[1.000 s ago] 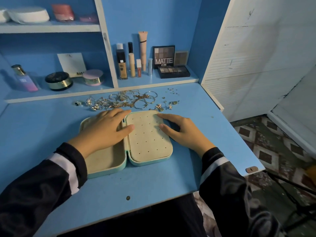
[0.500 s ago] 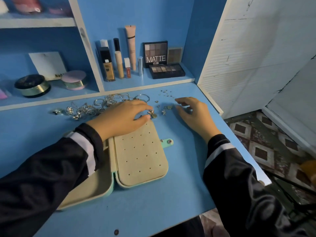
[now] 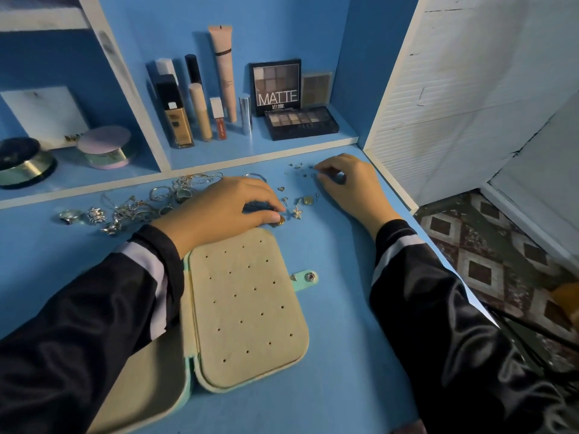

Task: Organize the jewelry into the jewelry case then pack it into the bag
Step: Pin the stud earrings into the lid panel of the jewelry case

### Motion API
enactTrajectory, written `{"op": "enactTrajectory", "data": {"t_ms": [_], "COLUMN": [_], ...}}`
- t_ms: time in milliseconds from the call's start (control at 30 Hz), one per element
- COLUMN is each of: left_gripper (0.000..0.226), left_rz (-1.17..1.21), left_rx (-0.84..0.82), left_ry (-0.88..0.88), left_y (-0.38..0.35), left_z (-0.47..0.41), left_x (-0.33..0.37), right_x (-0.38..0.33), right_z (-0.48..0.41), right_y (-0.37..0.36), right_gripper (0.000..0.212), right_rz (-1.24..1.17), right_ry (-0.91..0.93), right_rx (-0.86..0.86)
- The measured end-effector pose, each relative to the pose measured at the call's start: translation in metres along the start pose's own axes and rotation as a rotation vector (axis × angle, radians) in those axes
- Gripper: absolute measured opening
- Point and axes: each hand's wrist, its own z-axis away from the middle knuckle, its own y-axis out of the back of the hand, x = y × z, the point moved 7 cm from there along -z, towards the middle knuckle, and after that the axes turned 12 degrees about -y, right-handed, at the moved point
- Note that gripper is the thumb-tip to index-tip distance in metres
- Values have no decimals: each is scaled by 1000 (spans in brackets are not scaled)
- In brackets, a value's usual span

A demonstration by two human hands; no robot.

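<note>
The jewelry case (image 3: 247, 308) lies open flat on the desk (image 3: 344, 355), its perforated pad facing up and its snap tab (image 3: 305, 278) folded out to the right. I judge it is laid this way so that studs can be pushed straight into the holes. The pad is bare, so sorting has hardly begun.

The left hand (image 3: 225, 211) reaches across the case's hinge side, thumb and curled fingertips closing on a small gold piece (image 3: 279, 221) just beyond the pad's top edge. The tangled heap of rings and chains (image 3: 141, 205) lies behind it.

The right hand (image 3: 351, 183) arches over the scattered tiny studs (image 3: 300, 170), fingers curled and thumb drawn toward the forefinger. Whether a stud sits between them is too small to tell.

The bag is not in view (packing comes last anyway).
</note>
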Motion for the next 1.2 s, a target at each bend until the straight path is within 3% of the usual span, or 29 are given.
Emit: {"op": "enactTrajectory", "data": {"t_ms": [233,800,1200], "left_gripper": [10,6,6], "left_rz": [40,43,154], "left_rx": [68,57,151], "left_ry": [-23,-27,100], "left_y": [1,-1,4], "left_z": [-1,-3,1], "left_x": [-2,-2,-4], "right_x": [-2,-6,-4], "right_z": [-6,-6,-9], "right_y": [-5,-10,-12], "right_gripper": [13,8,6], "right_rz": [9,22,22], "right_ry": [1,24,16], "right_rx": [-13,4,-36]}}
